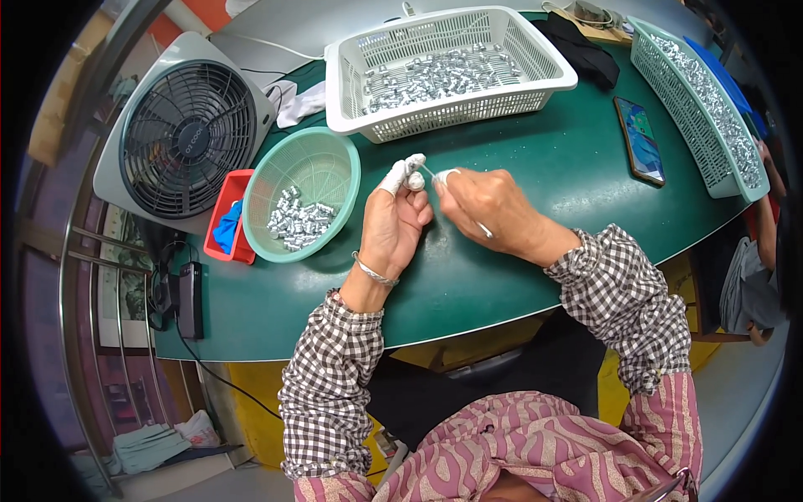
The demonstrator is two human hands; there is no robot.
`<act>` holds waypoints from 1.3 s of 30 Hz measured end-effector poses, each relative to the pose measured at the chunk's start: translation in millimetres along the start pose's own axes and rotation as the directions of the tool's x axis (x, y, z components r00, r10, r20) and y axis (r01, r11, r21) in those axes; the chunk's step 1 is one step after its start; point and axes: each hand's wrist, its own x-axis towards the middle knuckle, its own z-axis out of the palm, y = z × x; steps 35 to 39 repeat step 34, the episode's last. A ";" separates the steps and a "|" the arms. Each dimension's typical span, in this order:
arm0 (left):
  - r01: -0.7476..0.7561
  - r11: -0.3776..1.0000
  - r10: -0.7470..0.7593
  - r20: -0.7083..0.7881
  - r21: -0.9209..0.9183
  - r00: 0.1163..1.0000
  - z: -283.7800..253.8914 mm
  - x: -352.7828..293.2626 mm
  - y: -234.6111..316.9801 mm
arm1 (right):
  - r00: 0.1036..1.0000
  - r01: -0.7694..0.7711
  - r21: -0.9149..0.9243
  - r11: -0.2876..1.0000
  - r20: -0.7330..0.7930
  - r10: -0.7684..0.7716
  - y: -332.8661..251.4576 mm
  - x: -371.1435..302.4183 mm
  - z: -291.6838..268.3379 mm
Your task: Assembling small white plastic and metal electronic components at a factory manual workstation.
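My left hand (395, 219) is raised above the green table, its thumb and fingertips wrapped in white covers. Pinched between them is a small silvery metal part (411, 167), mostly hidden by the fingers. My right hand (495, 207) is closed around a thin metal pick (427, 170), whose tip points at that part; its other end shows below the knuckles. Whether the tip touches the part, I cannot tell. Left of my left hand, a round green basket (351, 180) contains a pile of similar silvery parts (301, 222).
Beyond my hands stands a white rectangular basket (452, 113) of metal parts. A pale green basket (682, 109), also full, sits at the far right near a phone (640, 140). At left are a fan (191, 138) and a red box (240, 248) with blue cloth inside.
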 end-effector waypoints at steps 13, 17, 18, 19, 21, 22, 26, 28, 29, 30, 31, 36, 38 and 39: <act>-0.009 0.999 0.014 -0.118 0.047 0.993 5.2 -2.9 3.7 | 0.989 -0.144 0.269 0.952 0.016 0.145 2.9 5.1 -11.6; -0.002 1.000 0.002 -0.040 -0.001 0.999 -2.5 -1.2 2.9 | 0.993 -0.094 0.314 0.945 -0.041 0.113 1.8 5.3 -7.5; -0.003 1.000 0.003 -0.027 -0.005 1.000 -3.2 -1.2 3.0 | 0.993 -0.095 0.314 0.945 -0.042 0.114 2.1 4.6 -6.9; -0.004 1.000 0.004 -0.015 -0.009 1.000 -3.7 -1.1 3.0 | 0.993 -0.099 0.332 0.938 -0.035 0.117 2.4 3.8 -6.5; -0.006 1.000 0.006 -0.017 0.000 1.000 -4.6 -0.5 2.4 | 0.992 -0.108 0.367 0.924 -0.020 0.124 2.5 2.5 -6.1; -0.008 1.000 0.008 -0.021 0.008 1.000 -5.0 -0.2 2.2 | 0.992 -0.109 0.367 0.924 -0.021 0.125 1.7 2.6 -6.7; -0.005 0.999 0.006 -0.033 0.035 0.999 0.0 -1.4 2.2 | 0.975 -0.204 0.495 0.845 0.023 0.222 -2.4 4.7 -9.1; -0.002 0.999 0.004 -0.037 0.044 0.999 2.0 -2.2 2.5 | 0.974 -0.208 0.494 0.844 0.022 0.227 -1.8 4.1 -7.3; 0.000 0.999 0.001 -0.028 0.049 1.000 2.6 -2.4 2.7 | 0.973 -0.211 0.493 0.844 0.022 0.230 -1.6 3.8 -7.1; 0.002 0.999 -0.001 -0.020 0.054 1.000 3.1 -2.6 2.9 | 0.973 -0.211 0.491 0.845 0.021 0.231 -1.4 3.7 -7.1; 0.003 0.998 -0.002 -0.012 0.059 1.000 3.6 -2.8 2.9 | 0.971 -0.219 0.485 0.847 0.026 0.236 -1.1 3.6 -7.3; 0.011 0.997 -0.011 -0.011 0.072 1.000 4.8 -3.7 2.8 | 0.969 -0.233 0.475 0.849 0.036 0.246 -0.6 3.9 -7.2; 0.011 0.997 -0.011 -0.011 0.072 1.000 4.8 -3.7 2.8 | 0.969 -0.233 0.475 0.849 0.036 0.246 -0.6 3.9 -7.2; 0.011 0.997 -0.011 -0.011 0.072 1.000 4.8 -3.7 2.8 | 0.969 -0.233 0.475 0.849 0.036 0.246 -0.6 3.9 -7.2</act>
